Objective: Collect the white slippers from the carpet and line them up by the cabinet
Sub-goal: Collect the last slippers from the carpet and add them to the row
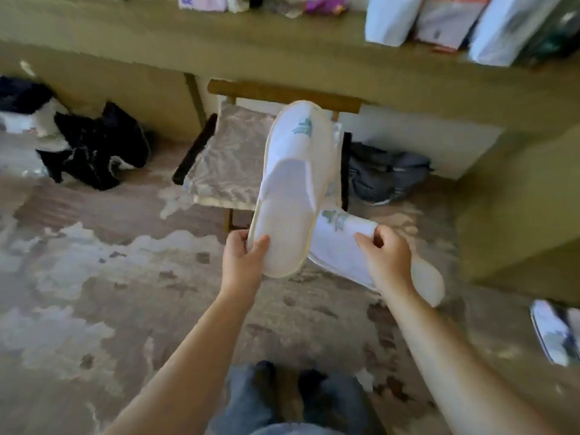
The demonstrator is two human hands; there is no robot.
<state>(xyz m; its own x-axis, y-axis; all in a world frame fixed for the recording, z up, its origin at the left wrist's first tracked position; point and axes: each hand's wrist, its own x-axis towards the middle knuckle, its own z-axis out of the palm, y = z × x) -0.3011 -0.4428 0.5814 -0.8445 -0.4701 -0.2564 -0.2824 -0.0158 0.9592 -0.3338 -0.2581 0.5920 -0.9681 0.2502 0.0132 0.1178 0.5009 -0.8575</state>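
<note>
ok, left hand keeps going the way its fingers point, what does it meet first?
Probably the chair seat: the left hand, gripping a white slipper by its heel, points up and away at it. Depth is unclear.

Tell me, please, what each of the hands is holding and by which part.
Left hand grips one white slipper by its heel end; right hand pinches the other slipper at its upper.
</note>
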